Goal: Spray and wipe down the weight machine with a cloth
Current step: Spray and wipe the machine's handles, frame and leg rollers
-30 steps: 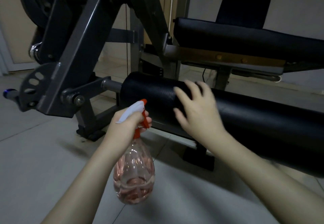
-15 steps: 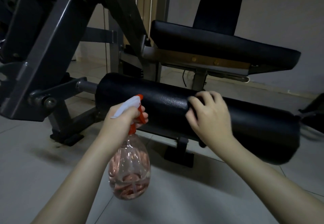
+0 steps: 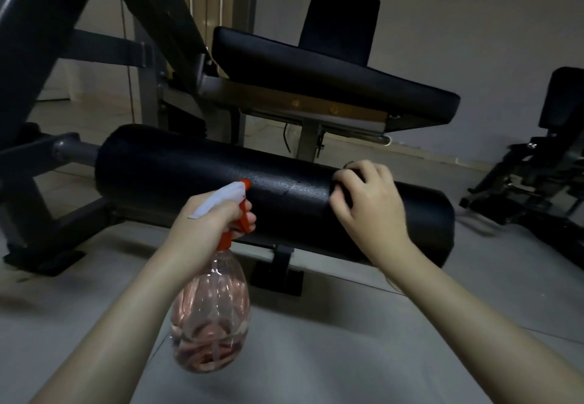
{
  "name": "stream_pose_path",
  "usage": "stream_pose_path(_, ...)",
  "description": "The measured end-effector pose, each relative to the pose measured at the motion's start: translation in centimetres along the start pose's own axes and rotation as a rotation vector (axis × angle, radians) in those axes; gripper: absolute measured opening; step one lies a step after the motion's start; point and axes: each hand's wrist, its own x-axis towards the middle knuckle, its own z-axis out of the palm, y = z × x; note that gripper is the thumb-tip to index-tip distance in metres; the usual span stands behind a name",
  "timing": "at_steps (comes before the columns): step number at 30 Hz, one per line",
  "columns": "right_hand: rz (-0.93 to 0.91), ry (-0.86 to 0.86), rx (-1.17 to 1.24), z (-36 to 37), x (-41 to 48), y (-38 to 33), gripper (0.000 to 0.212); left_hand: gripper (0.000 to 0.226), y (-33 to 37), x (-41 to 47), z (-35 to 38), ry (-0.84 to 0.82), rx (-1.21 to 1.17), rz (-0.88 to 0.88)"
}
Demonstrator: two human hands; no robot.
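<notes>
You stand over a pale grey tiled floor [image 3: 363,365] with thin grout lines crossing it. The machine [image 3: 177,34] rests on it by a black foot plate [image 3: 278,280] near the middle and, on your left, a dark base bar [image 3: 72,230] that ends in a black foot [image 3: 44,261]. At your right a second dark frame [image 3: 521,195] sits on the same floor, well apart from the foot plate. Faint shadows lie on the tiles under the bar and beside the plate.
</notes>
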Motion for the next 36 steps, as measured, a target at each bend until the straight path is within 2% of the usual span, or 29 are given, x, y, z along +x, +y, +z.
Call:
stream_pose_path(4, -0.025, -0.024, -0.012, 1.2, 1.2, -1.3, 0.028, 0.027, -0.5, 1.0, 0.9, -0.017, -0.014, -0.028)
stream_pose_path(7, -0.062, -0.029, -0.067, -0.2, -0.5, 1.2, 0.024, 0.027, 0.0, 0.4, 2.8, -0.025, 0.014, -0.056)
stream_pose_path(11, 0.01, 0.061, -0.132, -3.3, -3.9, 6.0, 0.018, 0.033, 1.1, -1.3, 5.6, -0.113, 0.127, -0.022)
stream_pose_path(13, 0.05, 0.083, -0.145, -4.2, -5.0, 7.5, 0.016, 0.034, 1.8, -1.6, 7.0, -0.156, 0.098, -0.038)
stream_pose_path(15, 0.09, 0.097, -0.129, -4.5, -5.6, 8.1, 0.016, 0.032, 2.1, -1.5, 7.6, -0.065, 0.053, -0.033)
stream_pose_path(19, 0.18, 0.104, -0.113, -4.6, -6.3, 7.0, 0.016, 0.033, 2.3, -2.2, 7.3, -0.061, 0.014, -0.078)
stream_pose_path(23, 0.071, 0.08, -0.136, -3.7, -6.6, 5.4, 0.019, 0.025, 1.0, -1.2, 5.5, -0.088, 0.068, -0.091)
stream_pose_path(25, 0.078, 0.08, -0.129, -3.1, -5.1, 5.7, 0.019, 0.023, 0.3, -0.7, 4.6, -0.078, 0.063, -0.055)
stream_pose_path(27, 0.18, 0.03, -0.124, -2.7, -2.4, 6.5, 0.02, 0.024, 0.2, 0.2, 4.5, -0.078, 0.073, -0.084)
stream_pose_path(30, 0.333, -0.137, -0.088, -2.1, 1.7, 8.2, 0.021, 0.023, 0.3, 0.5, 5.4, -0.042, 0.085, -0.129)
stream_pose_path(33, 0.336, -0.228, -0.029, -1.6, 3.0, 8.9, 0.021, 0.029, 0.2, 1.4, 6.6, -0.06, 0.056, -0.163)
stream_pose_path(36, 0.327, -0.231, -0.013, -2.9, 1.9, 9.1, 0.02, 0.028, 0.2, 1.6, 7.0, -0.042, 0.022, -0.155)
